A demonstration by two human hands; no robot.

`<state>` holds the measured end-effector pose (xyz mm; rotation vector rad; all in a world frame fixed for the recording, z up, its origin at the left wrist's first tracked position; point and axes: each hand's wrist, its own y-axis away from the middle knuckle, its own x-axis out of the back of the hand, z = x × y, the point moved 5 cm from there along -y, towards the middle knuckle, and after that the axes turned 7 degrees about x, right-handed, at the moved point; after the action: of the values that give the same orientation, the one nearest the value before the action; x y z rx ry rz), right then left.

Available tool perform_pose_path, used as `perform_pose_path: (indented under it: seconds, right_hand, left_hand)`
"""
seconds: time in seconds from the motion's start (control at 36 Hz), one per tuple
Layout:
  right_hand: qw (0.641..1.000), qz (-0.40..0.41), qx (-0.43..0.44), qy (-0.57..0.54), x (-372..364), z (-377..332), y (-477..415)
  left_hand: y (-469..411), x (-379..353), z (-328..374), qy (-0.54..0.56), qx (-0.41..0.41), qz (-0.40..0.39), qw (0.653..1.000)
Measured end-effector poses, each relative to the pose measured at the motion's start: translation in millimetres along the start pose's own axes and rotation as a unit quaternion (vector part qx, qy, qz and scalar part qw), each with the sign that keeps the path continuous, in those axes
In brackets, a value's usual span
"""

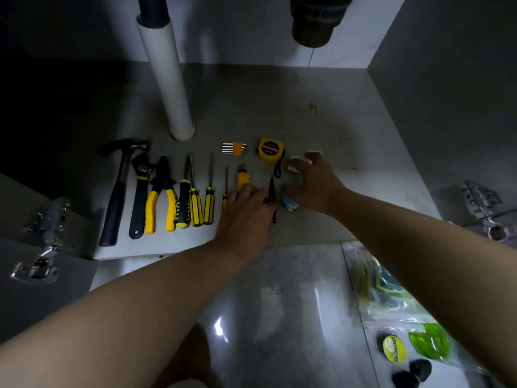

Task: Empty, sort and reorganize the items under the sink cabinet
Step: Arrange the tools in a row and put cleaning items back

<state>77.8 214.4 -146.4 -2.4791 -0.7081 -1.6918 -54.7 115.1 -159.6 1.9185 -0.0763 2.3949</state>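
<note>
Tools lie in a row on the cabinet floor [279,107]: a hammer [117,189], an adjustable wrench [140,191], yellow pliers [161,194] and several yellow-and-black screwdrivers [195,200]. Behind them sit a hex key set [234,148] and a yellow tape measure [269,150]. My left hand [246,217] rests over a yellow utility knife [242,177] and pinches a thin black tool [272,191]. My right hand [313,183] hovers with fingers spread over small white pieces [293,163]; a small blue-and-white item [289,204] sits under its palm.
A white drain pipe [167,79] rises from the floor at the back left, and a dark trap [313,21] hangs at the top. Door hinges [42,247] [481,203] flank the opening. Plastic bags with green items [391,303] and tape rolls [394,348] lie on the tiles at the right.
</note>
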Motion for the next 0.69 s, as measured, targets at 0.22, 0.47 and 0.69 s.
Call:
perform_pose_path:
  seconds: [0.22, 0.47, 0.69]
  right_hand:
    - [0.999, -0.004, 0.000, -0.037, -15.1, -3.7, -6.6]
    - [0.991, 0.004, 0.038, -0.131, -7.6, 8.1, 1.9]
    - [0.992, 0.050, 0.039, -0.106, 22.2, 45.7, 48.6]
  left_hand:
    - [1.9, -1.2, -4.3, -0.006, 0.014, 0.007, 1.000]
    - [2.6, -1.8, -2.4, -0.003, 0.015, 0.001, 1.000]
    - [12.3, 16.0, 15.9, -0.026, -0.008, 0.019, 0.999]
